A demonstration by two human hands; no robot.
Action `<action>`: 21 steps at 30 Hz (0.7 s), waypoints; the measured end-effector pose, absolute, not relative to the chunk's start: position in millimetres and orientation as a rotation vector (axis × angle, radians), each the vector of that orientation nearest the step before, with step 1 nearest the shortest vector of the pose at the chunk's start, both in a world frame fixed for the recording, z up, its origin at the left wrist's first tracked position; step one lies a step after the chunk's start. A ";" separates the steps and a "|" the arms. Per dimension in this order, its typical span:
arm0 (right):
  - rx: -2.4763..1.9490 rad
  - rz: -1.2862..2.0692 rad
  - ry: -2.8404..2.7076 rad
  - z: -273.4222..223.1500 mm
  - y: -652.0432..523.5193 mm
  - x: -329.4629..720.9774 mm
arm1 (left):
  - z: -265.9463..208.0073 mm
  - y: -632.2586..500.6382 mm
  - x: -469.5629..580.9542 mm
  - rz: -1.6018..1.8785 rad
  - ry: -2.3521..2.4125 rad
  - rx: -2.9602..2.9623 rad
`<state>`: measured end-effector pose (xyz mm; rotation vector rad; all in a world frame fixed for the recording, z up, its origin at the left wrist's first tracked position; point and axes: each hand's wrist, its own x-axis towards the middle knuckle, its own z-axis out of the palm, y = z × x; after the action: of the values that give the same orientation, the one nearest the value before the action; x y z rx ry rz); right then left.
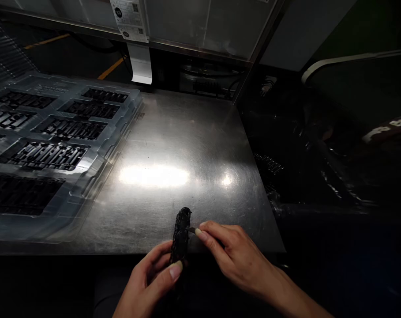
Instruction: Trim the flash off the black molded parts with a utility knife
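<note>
My left hand [152, 276] grips a long black plastic part [181, 232] upright at the near edge of the steel table [187, 145]. My right hand [235, 254] is beside it on the right, with thumb and forefinger pinched on a small dark sliver [191, 230] that touches the part's side. Whether the sliver is attached to the part or a separate piece, I cannot tell.
A stack of clear plastic trays [97, 145] with rows of black parts fills the left of the table. A white label holder [139, 53] hangs at the back. Right of the table lies a dark bin lined with black plastic [319, 159].
</note>
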<state>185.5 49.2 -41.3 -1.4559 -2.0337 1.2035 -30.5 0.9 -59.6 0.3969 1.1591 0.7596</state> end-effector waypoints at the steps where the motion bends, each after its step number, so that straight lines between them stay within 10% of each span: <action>1: -1.450 1.172 -2.048 -42.3 48.4 185.5 | -59.2 1.1 -30.4 0.756 1.165 0.398; 13: -1.366 1.258 -2.040 -40.8 55.3 187.4 | -59.1 1.2 -31.7 0.752 1.134 0.387; 21: -1.166 2.106 -1.040 -41.1 63.1 176.2 | -58.6 3.4 -30.8 0.767 1.130 0.427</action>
<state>176.2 63.1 -41.1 -1.1665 -1.0400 2.1058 -30.8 3.4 -58.6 0.4272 1.1300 0.7668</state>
